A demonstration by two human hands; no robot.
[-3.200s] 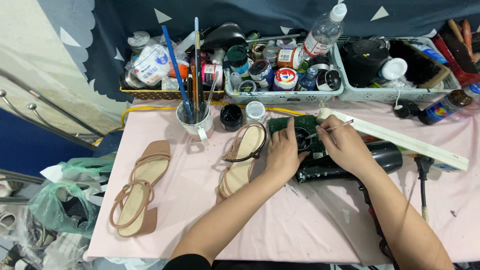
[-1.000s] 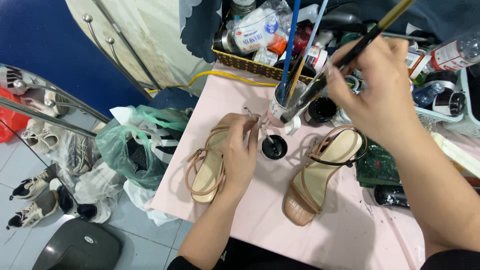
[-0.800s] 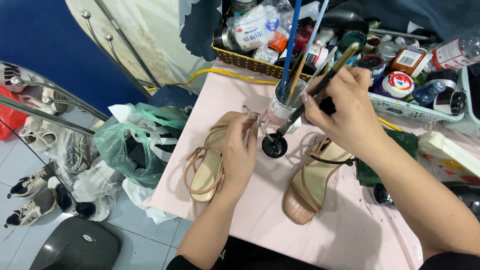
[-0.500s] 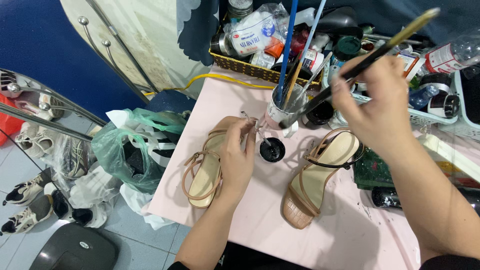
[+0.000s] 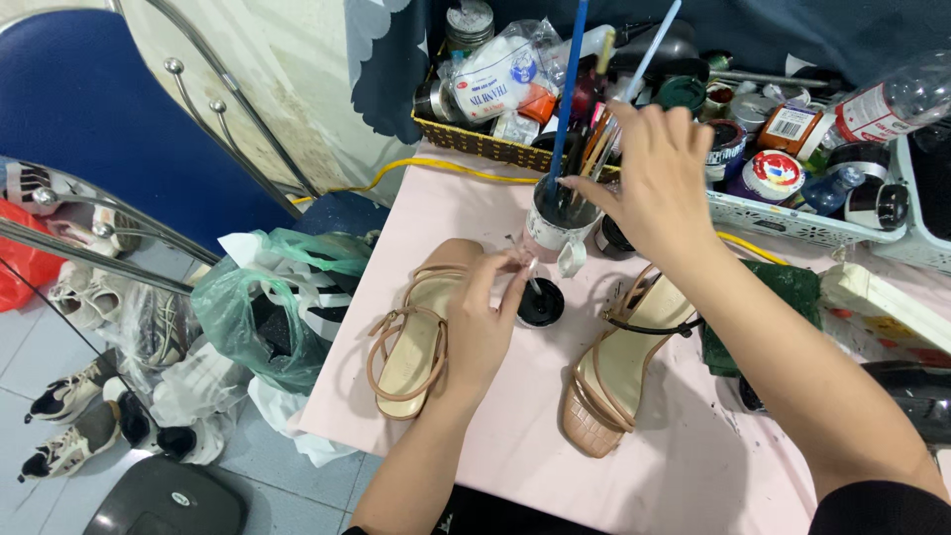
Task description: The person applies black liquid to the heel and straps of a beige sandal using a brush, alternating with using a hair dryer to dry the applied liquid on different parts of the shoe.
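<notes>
Two tan strappy sandals lie on the pink table (image 5: 684, 476): one sandal (image 5: 411, 342) under my left hand, the other sandal (image 5: 614, 381) under my right forearm. My left hand (image 5: 480, 322) pinches a thin stick whose tip dips into a small black pot (image 5: 542, 303) between the sandals. My right hand (image 5: 659, 183) reaches over a cup of brushes (image 5: 553, 220), its fingers closed on a brush handle (image 5: 597, 149) that stands in the cup beside a long blue one (image 5: 570, 89).
A wicker basket (image 5: 475, 149) and a white tray (image 5: 792, 213) crammed with jars and a plastic bottle (image 5: 892, 99) line the back. A green cloth (image 5: 783, 297) lies right of the sandals. Off the table's left edge are plastic bags (image 5: 267, 307), shoes (image 5: 79, 436) and a blue chair (image 5: 129, 129).
My right hand, which held a long brush raised above the table, has come down and set it into the cup. My left hand stays at the black pot.
</notes>
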